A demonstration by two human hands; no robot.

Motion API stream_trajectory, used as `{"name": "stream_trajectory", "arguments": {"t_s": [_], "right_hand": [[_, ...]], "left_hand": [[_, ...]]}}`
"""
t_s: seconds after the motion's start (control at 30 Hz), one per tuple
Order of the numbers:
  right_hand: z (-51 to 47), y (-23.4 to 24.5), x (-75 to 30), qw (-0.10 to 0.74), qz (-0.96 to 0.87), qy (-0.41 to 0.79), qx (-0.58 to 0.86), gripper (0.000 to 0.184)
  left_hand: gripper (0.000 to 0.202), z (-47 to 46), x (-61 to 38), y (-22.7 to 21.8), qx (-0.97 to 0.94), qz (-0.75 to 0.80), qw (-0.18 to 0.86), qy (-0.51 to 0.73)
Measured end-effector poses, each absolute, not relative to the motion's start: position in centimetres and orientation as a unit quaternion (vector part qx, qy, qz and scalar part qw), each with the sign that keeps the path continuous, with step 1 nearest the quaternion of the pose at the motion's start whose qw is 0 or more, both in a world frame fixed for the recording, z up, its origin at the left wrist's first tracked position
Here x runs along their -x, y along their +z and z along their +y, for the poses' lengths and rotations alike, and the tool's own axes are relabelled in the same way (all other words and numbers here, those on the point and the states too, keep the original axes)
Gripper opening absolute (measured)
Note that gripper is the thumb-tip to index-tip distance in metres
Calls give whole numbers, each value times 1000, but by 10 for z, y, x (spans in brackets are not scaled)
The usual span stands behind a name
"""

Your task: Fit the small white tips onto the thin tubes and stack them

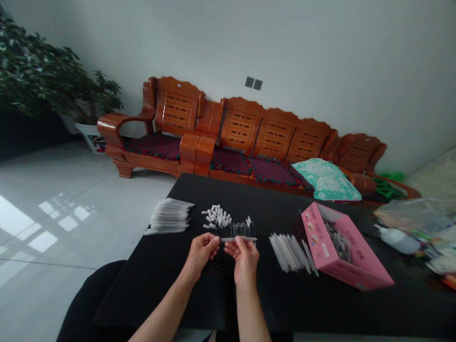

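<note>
My right hand (245, 255) pinches a thin clear plastic tube (239, 239) held level over the black table (199, 294). My left hand (202, 250) closes its fingertips on a small white cap at the tube's left end. Just beyond my hands lie a heap of small white caps (217, 217) and a short row of clear pieces (242, 229). A stack of white tubes (170, 216) lies to the left. Another bundle of tubes (290, 252) lies to the right.
An open pink box (342, 254) with more small parts stands at the right, beside a white bottle (397, 239) and plastic bags (415, 214). Behind the table are wooden sofas (270, 137), a green cushion (326, 180) and a potted plant (53, 80). A tiled floor lies to the left.
</note>
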State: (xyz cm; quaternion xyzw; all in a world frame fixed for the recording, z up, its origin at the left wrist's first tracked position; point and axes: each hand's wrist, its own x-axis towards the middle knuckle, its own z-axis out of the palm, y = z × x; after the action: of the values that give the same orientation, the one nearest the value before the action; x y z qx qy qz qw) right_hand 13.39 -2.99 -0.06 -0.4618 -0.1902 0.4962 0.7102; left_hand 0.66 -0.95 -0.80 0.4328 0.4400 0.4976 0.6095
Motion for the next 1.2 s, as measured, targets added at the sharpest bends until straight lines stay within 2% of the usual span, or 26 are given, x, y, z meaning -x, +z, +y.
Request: {"name": "stream_trajectory", "arguments": {"t_s": [0.1, 0.33, 0.5, 0.6, 0.77, 0.9, 1.03, 1.2], "right_hand": [[-30, -3, -134, 711, -185, 495, 464, 39], [-29, -1, -133, 708, -190, 498, 464, 40], [-31, 0, -133, 711, -188, 490, 467, 41], [-31, -1, -133, 711, -186, 491, 468, 41], [-31, -2, -132, 708, -193, 496, 464, 40], [-31, -4, -134, 708, -189, 495, 467, 40], [-31, -4, -134, 711, -186, 491, 469, 40], [-31, -3, -133, 708, -188, 496, 466, 39]], "left_hand": [[30, -9, -5, -6, -430, 414, 616, 514], [41, -10, -7, -9, -449, 464, 595, 478], [27, -11, -4, -4, -447, 415, 606, 511], [36, -11, -3, -3, -432, 402, 617, 520], [40, -10, -5, -9, -447, 458, 600, 479], [29, -9, -4, -8, -457, 426, 603, 496], [35, -9, -3, -9, -443, 414, 606, 515], [36, -8, -4, -15, -470, 444, 597, 475]]}}
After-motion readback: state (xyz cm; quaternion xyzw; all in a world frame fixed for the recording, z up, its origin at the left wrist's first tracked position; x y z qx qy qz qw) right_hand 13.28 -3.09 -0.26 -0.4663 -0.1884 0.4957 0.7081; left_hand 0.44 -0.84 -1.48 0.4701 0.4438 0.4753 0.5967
